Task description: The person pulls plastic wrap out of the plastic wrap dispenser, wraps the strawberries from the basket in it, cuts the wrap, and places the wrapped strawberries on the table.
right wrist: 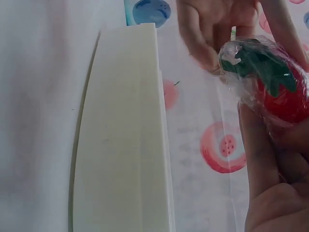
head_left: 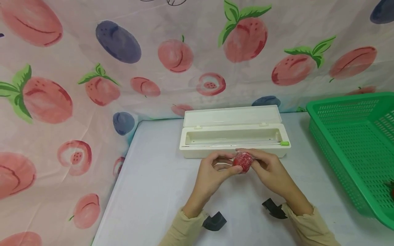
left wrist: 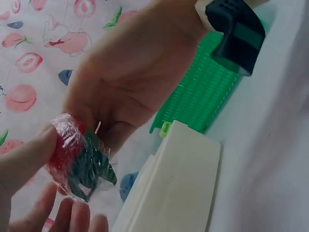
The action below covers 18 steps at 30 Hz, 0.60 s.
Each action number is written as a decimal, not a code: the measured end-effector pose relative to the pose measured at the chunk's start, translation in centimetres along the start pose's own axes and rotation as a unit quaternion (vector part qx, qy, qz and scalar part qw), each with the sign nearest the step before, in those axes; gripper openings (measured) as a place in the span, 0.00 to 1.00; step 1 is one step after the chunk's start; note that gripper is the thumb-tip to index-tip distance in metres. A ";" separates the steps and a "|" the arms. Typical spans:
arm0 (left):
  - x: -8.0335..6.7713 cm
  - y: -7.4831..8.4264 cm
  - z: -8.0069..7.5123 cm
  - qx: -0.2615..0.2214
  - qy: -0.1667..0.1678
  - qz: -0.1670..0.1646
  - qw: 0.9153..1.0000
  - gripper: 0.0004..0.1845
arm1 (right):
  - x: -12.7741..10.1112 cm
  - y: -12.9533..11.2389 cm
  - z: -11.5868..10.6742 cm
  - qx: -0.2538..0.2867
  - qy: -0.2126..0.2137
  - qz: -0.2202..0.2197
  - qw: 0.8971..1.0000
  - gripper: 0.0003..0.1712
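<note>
A red strawberry (head_left: 242,162) with dark green leaves, wrapped in crinkled clear film, is held up between both hands above the table. My left hand (head_left: 212,171) pinches it from the left, thumb on the near side and fingers behind. From the right, my right hand (head_left: 271,171) grips the film-covered fruit with thumb and fingers. In the left wrist view the leaves (left wrist: 91,166) show through the film; the right wrist view shows the film (right wrist: 236,72) bunched over the leafy end. Just behind the hands stands a long white box (head_left: 234,152), its lid raised.
A light green slider (head_left: 284,143) sits at the right end of the box's front edge. At the right stands a green plastic basket (head_left: 338,171), with part of a red, leafy item (head_left: 392,192) at the frame edge. A fruit-patterned cloth (head_left: 147,102) hangs behind the white table (head_left: 147,191).
</note>
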<state>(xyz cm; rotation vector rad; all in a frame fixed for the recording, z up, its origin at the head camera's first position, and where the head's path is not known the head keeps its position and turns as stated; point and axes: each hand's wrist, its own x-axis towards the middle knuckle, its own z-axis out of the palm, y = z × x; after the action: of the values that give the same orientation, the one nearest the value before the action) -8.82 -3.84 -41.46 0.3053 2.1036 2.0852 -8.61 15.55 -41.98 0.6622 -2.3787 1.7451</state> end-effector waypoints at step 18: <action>0.0 -0.3 0.4 0.009 0.000 -0.046 0.999 0.24 | 0.1 0.2 -0.1 -0.005 -0.015 0.021 1.000 0.23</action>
<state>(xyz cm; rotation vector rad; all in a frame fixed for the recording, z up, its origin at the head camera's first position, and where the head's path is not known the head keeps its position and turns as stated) -8.73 -3.41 -41.77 0.2053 2.0960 2.0152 -8.80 15.70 -42.05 0.6466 -2.4358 1.7515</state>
